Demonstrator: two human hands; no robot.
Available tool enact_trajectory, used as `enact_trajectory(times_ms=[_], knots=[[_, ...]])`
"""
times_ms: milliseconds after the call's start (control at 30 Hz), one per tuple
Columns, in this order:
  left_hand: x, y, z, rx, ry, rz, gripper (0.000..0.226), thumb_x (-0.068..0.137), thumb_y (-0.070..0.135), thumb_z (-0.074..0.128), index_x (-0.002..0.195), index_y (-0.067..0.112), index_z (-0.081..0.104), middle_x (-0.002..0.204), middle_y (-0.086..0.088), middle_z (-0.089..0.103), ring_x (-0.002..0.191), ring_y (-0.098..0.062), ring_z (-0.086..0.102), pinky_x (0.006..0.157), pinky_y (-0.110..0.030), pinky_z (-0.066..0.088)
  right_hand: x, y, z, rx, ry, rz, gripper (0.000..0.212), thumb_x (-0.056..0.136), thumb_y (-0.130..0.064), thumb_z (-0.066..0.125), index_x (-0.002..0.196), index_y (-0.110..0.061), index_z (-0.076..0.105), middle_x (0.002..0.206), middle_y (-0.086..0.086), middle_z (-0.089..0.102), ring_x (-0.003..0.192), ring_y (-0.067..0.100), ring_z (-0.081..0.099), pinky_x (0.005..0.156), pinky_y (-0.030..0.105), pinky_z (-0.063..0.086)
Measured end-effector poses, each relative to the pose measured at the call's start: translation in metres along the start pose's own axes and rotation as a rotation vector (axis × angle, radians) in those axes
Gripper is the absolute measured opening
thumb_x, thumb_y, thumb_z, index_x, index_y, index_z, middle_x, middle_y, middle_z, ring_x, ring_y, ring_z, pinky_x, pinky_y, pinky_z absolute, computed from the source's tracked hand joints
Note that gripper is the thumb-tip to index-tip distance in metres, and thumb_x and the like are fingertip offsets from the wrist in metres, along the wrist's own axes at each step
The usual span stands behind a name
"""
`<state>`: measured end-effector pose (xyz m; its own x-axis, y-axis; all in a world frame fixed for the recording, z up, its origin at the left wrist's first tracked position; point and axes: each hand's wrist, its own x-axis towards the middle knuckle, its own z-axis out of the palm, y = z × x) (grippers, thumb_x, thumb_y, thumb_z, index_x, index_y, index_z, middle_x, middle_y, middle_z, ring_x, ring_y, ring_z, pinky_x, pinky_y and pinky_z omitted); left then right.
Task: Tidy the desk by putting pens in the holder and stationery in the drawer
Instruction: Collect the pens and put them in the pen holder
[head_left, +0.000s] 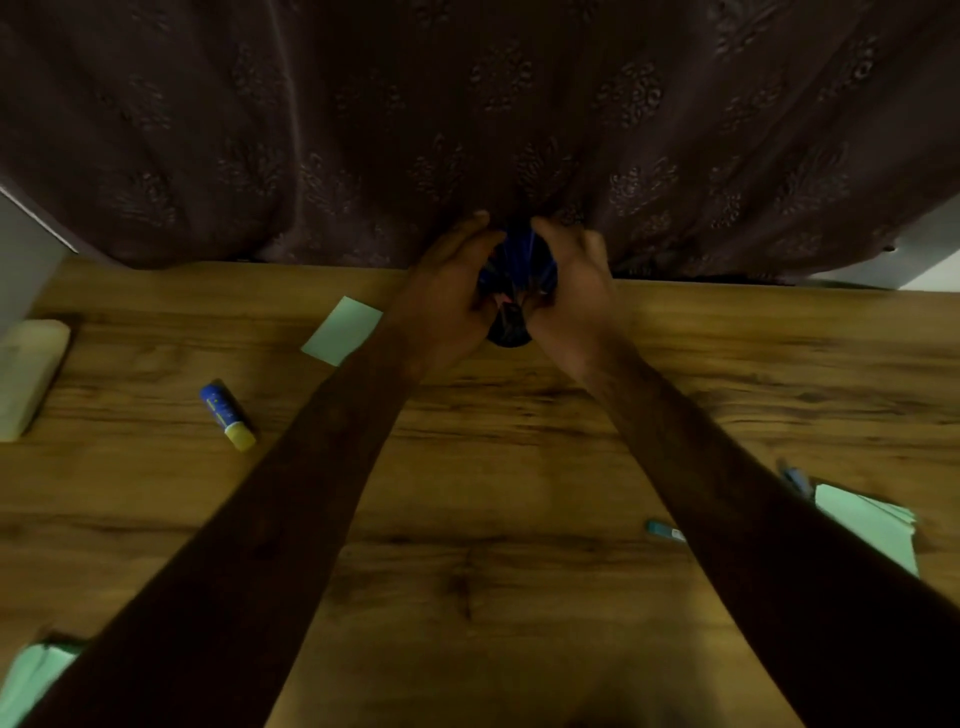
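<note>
A dark pen holder (511, 332) stands at the far edge of the wooden desk (493, 493), with several blue pens (522, 257) sticking up from it. My left hand (449, 301) and my right hand (571, 296) are cupped around the holder and the pens from both sides, hiding most of them. A blue glue stick with a yellow cap (227, 415) lies to the left. A pale green sticky note (342, 330) lies next to my left wrist. A small teal pen or cap (665, 530) lies beside my right forearm.
A dark patterned curtain (467, 130) hangs behind the desk. A whitish block (28, 376) sits at the left edge. Green paper pads lie at the right (872, 525) and the lower left (36, 675). A blurred blue item (795, 480) rests by the right pad.
</note>
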<state>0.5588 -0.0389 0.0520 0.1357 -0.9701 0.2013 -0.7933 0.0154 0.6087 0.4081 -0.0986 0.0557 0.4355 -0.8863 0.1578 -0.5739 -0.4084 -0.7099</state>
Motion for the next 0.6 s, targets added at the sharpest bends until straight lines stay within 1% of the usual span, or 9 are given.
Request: enact_trajectory(times_ms=[67, 133, 233, 267, 333, 433, 533, 600], knots=[[-0.009, 0.003, -0.003, 0.012, -0.010, 0.003, 0.066, 0.090, 0.013, 0.064, 0.151, 0.013, 0.037, 0.162, -0.006, 0.024, 0.150, -0.020, 0.021, 0.122, -0.036, 0.025, -0.008, -0.005, -0.003, -0.009, 0.014, -0.034, 0.073, 0.088, -0.009, 0.066, 0.153, -0.022, 0.037, 0.148, 0.002, 0.034, 0.129, 0.016, 0.049, 0.107, 0.032, 0.047], [-0.018, 0.007, -0.006, 0.020, -0.018, 0.018, 0.066, 0.089, 0.012, 0.064, 0.150, 0.013, 0.038, 0.162, -0.006, 0.024, 0.149, -0.021, 0.022, 0.122, -0.036, 0.024, -0.016, -0.009, -0.006, -0.019, 0.014, -0.055, 0.073, 0.086, -0.010, 0.067, 0.153, -0.022, 0.038, 0.150, 0.002, 0.032, 0.129, 0.018, 0.050, 0.105, 0.036, 0.049], [-0.036, 0.017, -0.012, 0.033, -0.026, 0.026, 0.066, 0.090, 0.009, 0.063, 0.151, 0.014, 0.038, 0.162, -0.006, 0.023, 0.150, -0.020, 0.020, 0.122, -0.032, 0.021, -0.030, -0.013, -0.008, -0.037, 0.007, -0.093, 0.071, 0.087, -0.012, 0.066, 0.152, -0.024, 0.038, 0.149, 0.001, 0.033, 0.128, 0.017, 0.051, 0.103, 0.035, 0.050], [-0.040, 0.020, -0.014, 0.036, -0.029, 0.026, 0.066, 0.089, 0.007, 0.062, 0.150, 0.013, 0.038, 0.162, -0.007, 0.024, 0.149, -0.021, 0.021, 0.122, -0.032, 0.022, -0.035, -0.014, -0.008, -0.050, 0.004, -0.102, 0.071, 0.087, -0.011, 0.065, 0.151, -0.025, 0.039, 0.149, 0.000, 0.034, 0.127, 0.017, 0.052, 0.103, 0.037, 0.051], [-0.052, 0.027, -0.018, 0.041, -0.010, 0.033, 0.064, 0.087, 0.004, 0.062, 0.147, 0.011, 0.042, 0.160, -0.011, 0.027, 0.148, -0.025, 0.024, 0.121, -0.038, 0.026, -0.045, -0.016, -0.009, -0.070, -0.030, -0.109, 0.072, 0.084, -0.007, 0.064, 0.151, -0.024, 0.041, 0.148, 0.000, 0.034, 0.128, 0.017, 0.051, 0.103, 0.039, 0.051], [-0.073, 0.035, -0.020, 0.037, 0.008, 0.039, 0.062, 0.085, 0.004, 0.062, 0.145, 0.008, 0.046, 0.158, -0.013, 0.031, 0.147, -0.027, 0.028, 0.118, -0.044, 0.031, -0.064, -0.019, -0.012, -0.050, -0.098, -0.126, 0.072, 0.083, -0.006, 0.065, 0.150, -0.022, 0.042, 0.149, 0.001, 0.033, 0.130, 0.020, 0.050, 0.105, 0.039, 0.050], [-0.098, 0.045, -0.019, 0.033, 0.010, 0.015, 0.060, 0.087, 0.007, 0.063, 0.144, 0.012, 0.046, 0.159, -0.009, 0.030, 0.147, -0.024, 0.028, 0.117, -0.045, 0.031, -0.089, -0.020, -0.014, -0.038, -0.156, -0.138, 0.071, 0.085, -0.011, 0.070, 0.150, -0.021, 0.042, 0.150, -0.001, 0.033, 0.126, 0.018, 0.053, 0.100, 0.036, 0.053], [-0.115, 0.049, -0.018, 0.070, 0.016, -0.003, 0.059, 0.088, 0.012, 0.064, 0.144, 0.015, 0.046, 0.159, -0.005, 0.031, 0.146, -0.021, 0.030, 0.116, -0.046, 0.033, -0.105, -0.019, -0.013, -0.010, -0.184, -0.148, 0.070, 0.086, -0.014, 0.072, 0.150, -0.018, 0.043, 0.149, 0.000, 0.035, 0.124, 0.018, 0.053, 0.099, 0.037, 0.053]])
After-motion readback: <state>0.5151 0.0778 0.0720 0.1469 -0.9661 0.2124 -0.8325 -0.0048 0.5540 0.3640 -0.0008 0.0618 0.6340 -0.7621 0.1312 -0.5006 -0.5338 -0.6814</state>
